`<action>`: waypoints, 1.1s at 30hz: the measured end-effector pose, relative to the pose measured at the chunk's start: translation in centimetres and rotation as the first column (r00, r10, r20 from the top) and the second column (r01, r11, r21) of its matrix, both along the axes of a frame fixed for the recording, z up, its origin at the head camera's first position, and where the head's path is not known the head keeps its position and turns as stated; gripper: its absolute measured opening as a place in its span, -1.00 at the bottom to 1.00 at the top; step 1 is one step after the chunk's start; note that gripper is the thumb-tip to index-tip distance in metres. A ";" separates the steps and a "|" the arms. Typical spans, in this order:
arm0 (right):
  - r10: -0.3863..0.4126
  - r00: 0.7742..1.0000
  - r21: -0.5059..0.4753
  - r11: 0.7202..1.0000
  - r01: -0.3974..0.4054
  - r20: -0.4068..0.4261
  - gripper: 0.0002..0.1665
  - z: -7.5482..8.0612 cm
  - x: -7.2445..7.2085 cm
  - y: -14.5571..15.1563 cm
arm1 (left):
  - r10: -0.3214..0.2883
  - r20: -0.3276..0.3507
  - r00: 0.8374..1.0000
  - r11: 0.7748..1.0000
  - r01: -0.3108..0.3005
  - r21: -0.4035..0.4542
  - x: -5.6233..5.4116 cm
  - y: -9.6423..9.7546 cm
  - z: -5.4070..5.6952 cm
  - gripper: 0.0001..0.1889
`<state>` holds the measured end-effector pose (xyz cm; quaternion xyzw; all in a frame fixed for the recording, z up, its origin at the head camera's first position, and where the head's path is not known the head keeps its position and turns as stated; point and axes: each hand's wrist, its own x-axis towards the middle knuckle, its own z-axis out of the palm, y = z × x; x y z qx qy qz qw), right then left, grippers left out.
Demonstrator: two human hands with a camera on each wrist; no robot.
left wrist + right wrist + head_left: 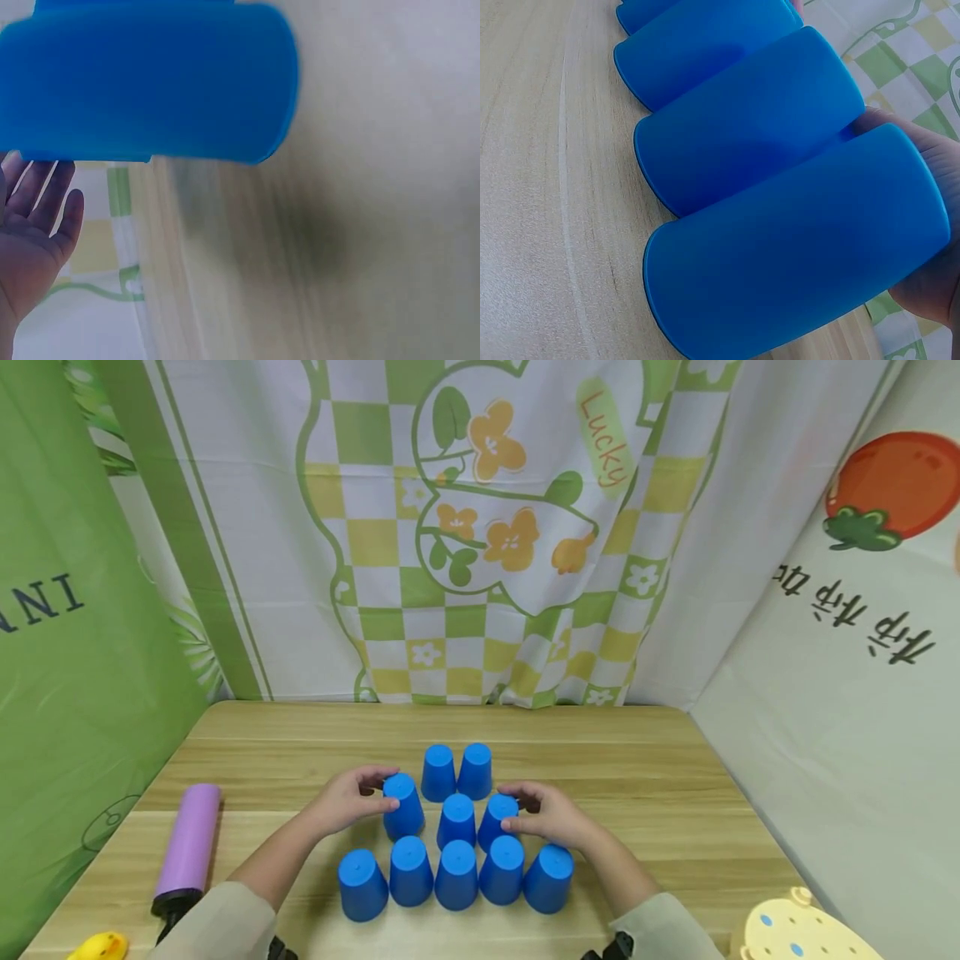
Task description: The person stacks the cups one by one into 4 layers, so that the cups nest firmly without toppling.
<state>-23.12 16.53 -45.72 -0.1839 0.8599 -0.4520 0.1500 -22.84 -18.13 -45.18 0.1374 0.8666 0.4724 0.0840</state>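
Blue cups stand upside down on the wooden table in three rows. With thumb and fingers, my left hand [347,802] grips the left cup [405,810] of the middle row, which leans slightly. At the other end of that row, my right hand [551,816] holds the right cup [497,820] between thumb and fingers. Between them stands the middle cup [457,821]. A nearer cup [150,82] covers part of the left hand [34,240] in the left wrist view. In the right wrist view, front-row cups [787,247] hide most of the right hand [930,292].
Two cups [438,774] form the back row; several front-row cups [456,877] stand nearest me. A purple pump [190,839] and a yellow toy duck [101,947] lie at the left. A spotted yellow item [806,931] sits at the right front corner. Curtains enclose the table [615,760].
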 end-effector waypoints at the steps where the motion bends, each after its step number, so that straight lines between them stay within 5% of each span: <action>1: 0.000 1.000 0.000 1.000 0.000 0.000 -0.35 0.0 0.0 0.0 | 0.015 -0.003 1.000 1.000 -0.015 0.001 -0.3 -0.2 0.1 -0.40; 9: 0.004 1.000 -0.001 1.000 -0.004 0.009 -0.34 0.0 0.0 0.2 | 0.166 0.007 0.986 0.986 -0.166 0.012 -2.7 0.0 0.1 -0.38; 15: 0.013 1.000 -0.010 1.000 -0.013 0.019 -0.33 0.1 -0.1 0.1 | 0.218 0.016 0.976 0.976 -0.218 0.005 -3.5 0.4 -0.4 -0.40; 33: 0.009 1.000 -0.009 1.000 -0.009 0.016 -0.32 0.0 -0.1 0.1 | 0.210 0.036 0.977 0.977 -0.211 0.036 -4.0 0.8 -1.6 -0.39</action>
